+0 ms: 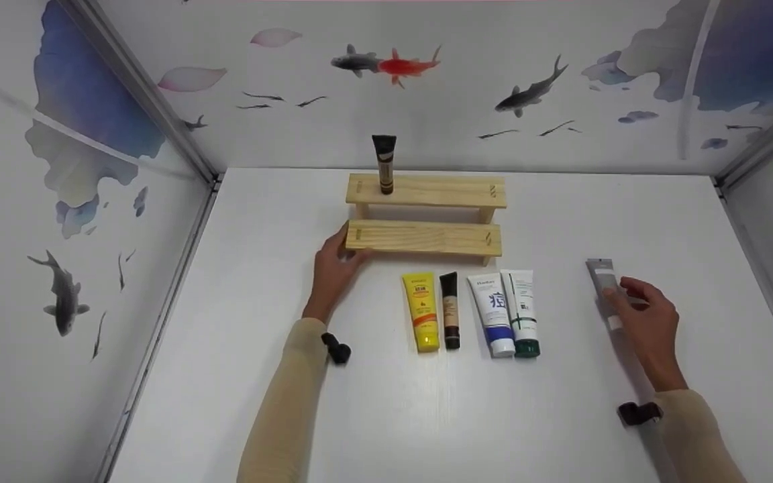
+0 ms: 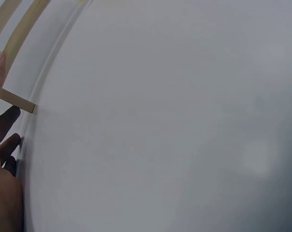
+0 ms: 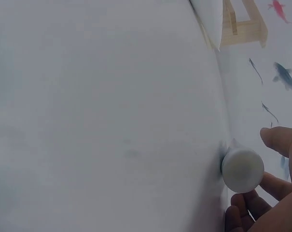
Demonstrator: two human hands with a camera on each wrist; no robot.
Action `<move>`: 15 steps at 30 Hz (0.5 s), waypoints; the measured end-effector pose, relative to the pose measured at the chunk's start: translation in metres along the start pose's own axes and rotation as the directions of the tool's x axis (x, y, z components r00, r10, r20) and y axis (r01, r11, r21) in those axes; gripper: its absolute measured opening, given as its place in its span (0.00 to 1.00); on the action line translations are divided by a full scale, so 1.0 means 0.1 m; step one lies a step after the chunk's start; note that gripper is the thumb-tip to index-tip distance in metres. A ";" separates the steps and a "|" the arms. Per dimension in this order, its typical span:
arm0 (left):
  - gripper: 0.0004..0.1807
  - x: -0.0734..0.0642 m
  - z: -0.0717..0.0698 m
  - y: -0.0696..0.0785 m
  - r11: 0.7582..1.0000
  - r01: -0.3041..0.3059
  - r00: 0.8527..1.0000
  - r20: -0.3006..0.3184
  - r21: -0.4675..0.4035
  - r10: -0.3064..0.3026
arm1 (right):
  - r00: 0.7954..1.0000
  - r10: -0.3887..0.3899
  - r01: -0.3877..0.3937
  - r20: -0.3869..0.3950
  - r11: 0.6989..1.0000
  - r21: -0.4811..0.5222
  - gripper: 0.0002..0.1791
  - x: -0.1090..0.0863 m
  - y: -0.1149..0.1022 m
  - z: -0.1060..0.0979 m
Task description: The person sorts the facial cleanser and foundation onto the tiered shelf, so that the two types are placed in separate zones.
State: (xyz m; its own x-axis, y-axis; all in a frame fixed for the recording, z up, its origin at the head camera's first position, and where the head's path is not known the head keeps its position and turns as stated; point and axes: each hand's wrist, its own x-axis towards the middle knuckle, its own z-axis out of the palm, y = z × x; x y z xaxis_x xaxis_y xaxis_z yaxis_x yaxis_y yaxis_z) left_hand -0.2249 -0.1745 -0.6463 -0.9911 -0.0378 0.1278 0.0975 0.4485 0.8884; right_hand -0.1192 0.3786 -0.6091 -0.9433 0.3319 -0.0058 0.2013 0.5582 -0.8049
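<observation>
My left hand (image 1: 336,272) holds the left end of the lower step of a wooden two-step rack (image 1: 427,238). In the left wrist view its thumb lies against the board, the other fingers near the rack's leg (image 2: 15,100). Far to the right, my right hand (image 1: 648,322) grips a grey squeeze tube (image 1: 602,272), thumb across its body. The right wrist view shows the tube's round pale cap end (image 3: 243,170) between thumb and curled fingers; the fingers partly hide the tube. A black-and-brown tube (image 1: 385,164) stands upright on the upper step's left part.
In front of the rack lie a yellow tube (image 1: 421,312), a slim black-and-tan tube (image 1: 451,310), a white tube with blue band (image 1: 492,312) and a white tube with green cap (image 1: 523,312). Walls with painted fish border the white table (image 1: 386,416).
</observation>
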 end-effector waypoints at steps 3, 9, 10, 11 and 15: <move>0.52 0.00 0.00 0.00 1.000 0.002 1.000 -0.001 0.000 -0.002 | 1.000 0.000 0.000 0.005 1.000 -0.018 0.33 0.01 0.00 0.00; 0.51 0.01 0.00 0.01 1.000 0.005 1.000 -0.014 0.005 -0.005 | 1.000 0.012 -0.012 -0.001 0.999 -0.041 0.34 0.02 0.01 0.04; 0.51 0.01 0.01 0.00 1.000 0.005 1.000 -0.017 0.008 -0.005 | 1.000 0.013 -0.013 -0.003 0.999 -0.040 0.34 0.02 0.01 0.05; 0.51 0.02 0.01 0.00 1.000 0.004 1.000 -0.020 0.013 -0.004 | 1.000 0.012 -0.012 -0.006 0.999 -0.040 0.34 0.02 0.01 0.06; 0.50 0.02 0.01 0.01 1.000 0.006 1.000 -0.020 0.015 -0.005 | 1.000 0.005 -0.006 -0.022 0.999 -0.043 0.34 0.01 0.01 0.10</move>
State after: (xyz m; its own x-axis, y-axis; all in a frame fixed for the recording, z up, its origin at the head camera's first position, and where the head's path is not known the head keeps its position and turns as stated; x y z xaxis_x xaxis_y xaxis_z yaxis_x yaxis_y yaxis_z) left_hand -0.2265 -0.1736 -0.6459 -0.9895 -0.0584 0.1319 0.0904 0.4616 0.8825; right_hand -0.1226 0.3715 -0.6158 -0.9361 0.3516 0.0036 0.2180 0.5885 -0.7785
